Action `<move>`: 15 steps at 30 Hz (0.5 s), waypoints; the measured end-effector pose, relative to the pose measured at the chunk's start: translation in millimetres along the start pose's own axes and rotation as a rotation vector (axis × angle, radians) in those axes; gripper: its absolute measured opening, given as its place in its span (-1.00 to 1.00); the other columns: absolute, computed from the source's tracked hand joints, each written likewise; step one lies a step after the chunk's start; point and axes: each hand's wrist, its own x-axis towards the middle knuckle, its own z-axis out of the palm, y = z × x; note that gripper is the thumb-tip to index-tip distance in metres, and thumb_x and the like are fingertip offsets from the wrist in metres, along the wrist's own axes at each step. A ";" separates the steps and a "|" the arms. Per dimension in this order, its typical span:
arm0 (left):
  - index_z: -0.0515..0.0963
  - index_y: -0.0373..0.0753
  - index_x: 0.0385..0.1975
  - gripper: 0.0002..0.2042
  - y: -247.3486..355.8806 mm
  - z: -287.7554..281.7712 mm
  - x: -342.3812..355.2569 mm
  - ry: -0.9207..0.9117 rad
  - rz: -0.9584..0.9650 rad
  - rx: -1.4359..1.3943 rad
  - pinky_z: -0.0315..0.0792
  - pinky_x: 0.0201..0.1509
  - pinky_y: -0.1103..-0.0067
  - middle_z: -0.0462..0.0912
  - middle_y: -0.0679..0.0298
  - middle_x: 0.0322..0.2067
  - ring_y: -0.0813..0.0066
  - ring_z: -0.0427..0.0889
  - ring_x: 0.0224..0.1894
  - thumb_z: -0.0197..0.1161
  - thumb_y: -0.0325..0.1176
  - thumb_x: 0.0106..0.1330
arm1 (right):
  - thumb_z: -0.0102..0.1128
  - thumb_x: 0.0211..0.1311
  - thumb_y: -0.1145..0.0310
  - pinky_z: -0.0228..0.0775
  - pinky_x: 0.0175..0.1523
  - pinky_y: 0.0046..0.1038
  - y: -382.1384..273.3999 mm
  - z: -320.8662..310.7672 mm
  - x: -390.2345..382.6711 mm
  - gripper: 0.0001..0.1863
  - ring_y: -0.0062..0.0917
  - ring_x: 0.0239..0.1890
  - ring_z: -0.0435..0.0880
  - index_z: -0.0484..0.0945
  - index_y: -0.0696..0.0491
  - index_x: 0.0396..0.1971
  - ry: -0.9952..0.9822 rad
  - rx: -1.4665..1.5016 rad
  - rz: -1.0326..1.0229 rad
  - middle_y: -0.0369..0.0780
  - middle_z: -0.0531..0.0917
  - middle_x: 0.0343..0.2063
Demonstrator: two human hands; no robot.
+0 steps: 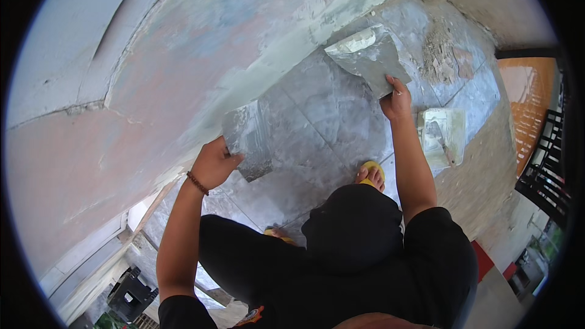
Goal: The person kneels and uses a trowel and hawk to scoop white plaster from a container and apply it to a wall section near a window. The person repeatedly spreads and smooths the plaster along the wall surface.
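Person in blk clothes [359, 268], btm ctr. L hand [214, 161], left of ctr, fingers closed on edge of flat grey blade [248, 131] near smeared wall [177, 61]. R hand [397, 100], upper right of ctr, gripping wide grey plate [378, 64] w/ white paste along far edge. Pale tray [461, 131] w/ putty knife [449, 155], right of ctr. Rubble [440, 55], upper right.
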 end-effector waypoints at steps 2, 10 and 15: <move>0.51 -0.37 -0.03 -0.71 5.0 -1.1 -19.8 0.004 -0.069 -0.009 0.57 -0.18 0.49 0.68 0.21 -0.32 0.47 0.67 -0.32 0.27 -0.49 0.26 | 0.05 0.28 0.48 0.41 0.23 -0.19 2.2 4.4 1.3 -0.51 -0.25 0.13 0.54 0.30 0.23 0.21 0.014 -0.005 -0.010 -0.11 0.52 0.10; 0.52 -0.38 -0.08 -0.73 27.9 8.8 -39.5 0.069 -0.121 -0.294 0.55 -0.19 0.54 0.69 0.22 -0.34 0.52 0.67 -0.31 0.29 -0.50 0.23 | 0.05 0.27 0.50 0.46 0.16 -0.21 -19.2 12.7 32.7 -0.57 -0.25 0.07 0.56 0.35 0.24 0.14 0.127 -0.071 0.042 -0.08 0.52 0.04; 0.51 -0.39 -0.06 -0.72 36.9 7.1 -45.5 0.049 -0.125 -0.292 0.55 -0.18 0.56 0.68 0.24 -0.31 0.55 0.66 -0.29 0.30 -0.51 0.23 | 0.01 0.29 0.49 0.51 0.06 -0.13 -37.9 39.7 38.6 -0.59 -0.24 0.04 0.57 0.34 0.26 0.13 0.166 -0.217 0.059 -0.07 0.52 0.01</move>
